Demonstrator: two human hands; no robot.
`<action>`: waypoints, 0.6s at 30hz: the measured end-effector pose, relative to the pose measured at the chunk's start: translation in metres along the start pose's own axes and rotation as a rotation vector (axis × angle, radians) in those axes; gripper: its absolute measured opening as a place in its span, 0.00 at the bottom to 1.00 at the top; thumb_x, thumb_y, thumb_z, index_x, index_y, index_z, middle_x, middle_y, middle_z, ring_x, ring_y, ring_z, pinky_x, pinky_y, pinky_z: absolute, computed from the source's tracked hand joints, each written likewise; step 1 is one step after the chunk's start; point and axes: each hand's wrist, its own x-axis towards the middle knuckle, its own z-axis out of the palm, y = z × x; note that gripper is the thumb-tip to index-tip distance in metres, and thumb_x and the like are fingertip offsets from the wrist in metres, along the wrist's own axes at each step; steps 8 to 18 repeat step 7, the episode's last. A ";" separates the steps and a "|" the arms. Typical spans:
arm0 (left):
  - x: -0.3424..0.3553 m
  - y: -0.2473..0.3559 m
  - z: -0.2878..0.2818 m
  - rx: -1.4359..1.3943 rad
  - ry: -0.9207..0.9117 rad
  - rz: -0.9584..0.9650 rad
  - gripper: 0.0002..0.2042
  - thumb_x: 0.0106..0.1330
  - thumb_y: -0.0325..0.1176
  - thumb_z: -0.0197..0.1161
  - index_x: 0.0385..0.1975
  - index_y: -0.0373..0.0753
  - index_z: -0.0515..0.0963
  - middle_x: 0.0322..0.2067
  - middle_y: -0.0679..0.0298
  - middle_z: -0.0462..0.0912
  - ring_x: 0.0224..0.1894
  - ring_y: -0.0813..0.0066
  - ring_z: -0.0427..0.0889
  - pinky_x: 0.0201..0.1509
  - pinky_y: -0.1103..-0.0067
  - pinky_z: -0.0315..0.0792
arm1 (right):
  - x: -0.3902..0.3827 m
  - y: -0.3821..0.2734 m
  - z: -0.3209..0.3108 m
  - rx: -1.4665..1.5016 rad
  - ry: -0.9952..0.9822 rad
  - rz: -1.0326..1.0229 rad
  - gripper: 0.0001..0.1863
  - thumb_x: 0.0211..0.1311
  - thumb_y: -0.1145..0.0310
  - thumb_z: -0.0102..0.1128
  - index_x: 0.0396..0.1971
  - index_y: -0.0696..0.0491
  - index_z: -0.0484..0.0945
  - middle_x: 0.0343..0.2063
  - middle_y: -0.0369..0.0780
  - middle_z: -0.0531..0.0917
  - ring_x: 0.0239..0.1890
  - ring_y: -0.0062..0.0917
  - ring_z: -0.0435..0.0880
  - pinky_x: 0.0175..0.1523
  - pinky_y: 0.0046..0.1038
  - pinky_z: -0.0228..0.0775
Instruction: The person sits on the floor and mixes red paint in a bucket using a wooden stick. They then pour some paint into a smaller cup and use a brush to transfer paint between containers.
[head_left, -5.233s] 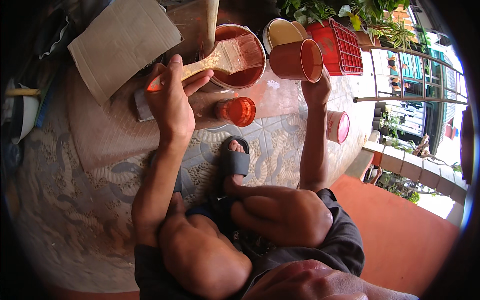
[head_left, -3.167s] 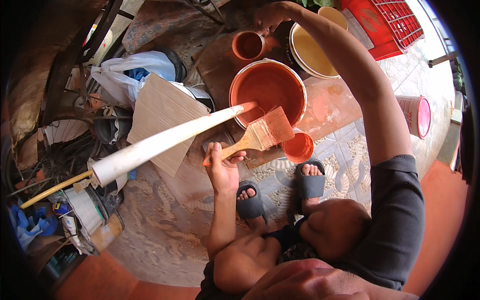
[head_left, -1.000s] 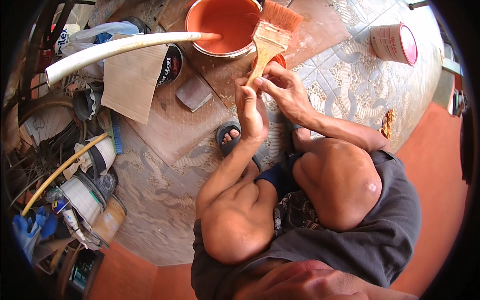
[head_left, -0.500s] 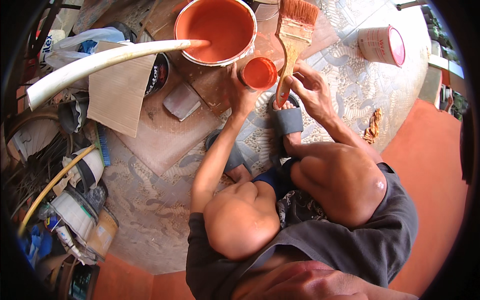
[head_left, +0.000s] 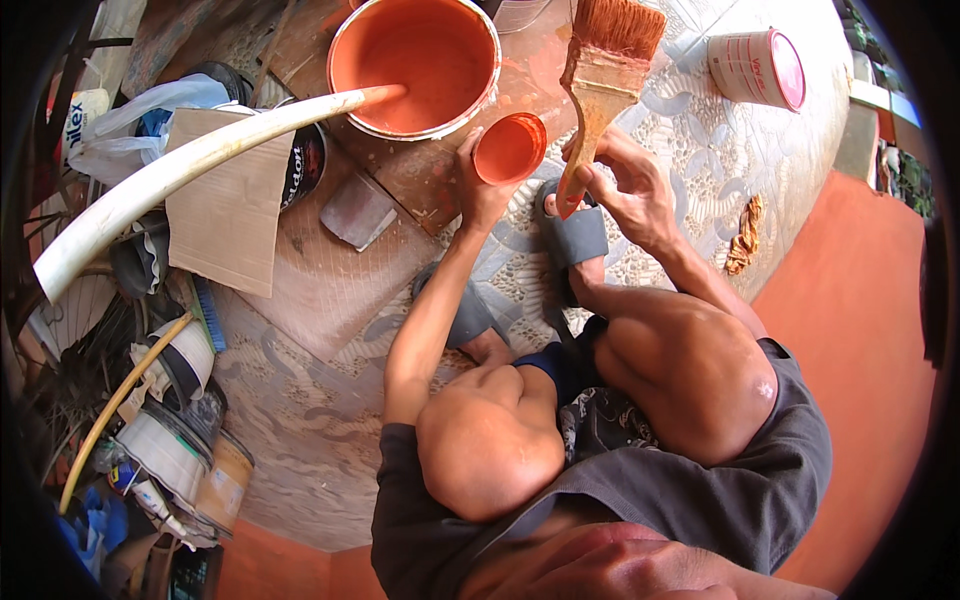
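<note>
My left hand point(head_left: 483, 190) is wrapped round a small cup point(head_left: 510, 149) coated inside with orange-red paint. In my right hand point(head_left: 632, 188) is the wooden handle of a wide paintbrush point(head_left: 603, 85), pinched between thumb and fingers. Its bristles point up and away from me and are stained orange-red. Just beyond the cup stands a large bucket point(head_left: 415, 70) of orange-red paint. A long pale pole point(head_left: 190, 170) leans over the bucket's rim, and its end dips into the paint. Brush and cup are apart, side by side.
At the right stands a white and pink paint can point(head_left: 757, 68). A crumpled brown scrap point(head_left: 745, 236) lies on the patterned floor point(head_left: 330, 440). A flat grey block point(head_left: 360, 211) and a cardboard piece point(head_left: 228, 205) are at the left. Stacked buckets point(head_left: 165, 455) line the left edge.
The cup tilts a little more toward me, showing more of its inside. The brush has shifted slightly right, still in my right hand. The whole view has moved a little.
</note>
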 end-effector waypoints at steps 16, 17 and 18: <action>0.010 0.081 -0.029 -0.092 -0.024 0.020 0.49 0.43 0.29 0.84 0.64 0.33 0.58 0.62 0.51 0.63 0.65 0.55 0.67 0.68 0.66 0.65 | 0.003 -0.055 -0.039 0.162 -0.284 0.270 0.12 0.66 0.63 0.62 0.43 0.54 0.83 0.42 0.42 0.83 0.44 0.25 0.84 0.52 0.30 0.74; 0.010 0.081 -0.029 -0.092 -0.024 0.020 0.49 0.43 0.29 0.84 0.64 0.33 0.58 0.62 0.51 0.63 0.65 0.55 0.67 0.68 0.66 0.65 | 0.003 -0.055 -0.039 0.162 -0.284 0.270 0.12 0.66 0.63 0.62 0.43 0.54 0.83 0.42 0.42 0.83 0.44 0.25 0.84 0.52 0.30 0.74; 0.010 0.081 -0.029 -0.092 -0.024 0.020 0.49 0.43 0.29 0.84 0.64 0.33 0.58 0.62 0.51 0.63 0.65 0.55 0.67 0.68 0.66 0.65 | 0.003 -0.055 -0.039 0.162 -0.284 0.270 0.12 0.66 0.63 0.62 0.43 0.54 0.83 0.42 0.42 0.83 0.44 0.25 0.84 0.52 0.30 0.74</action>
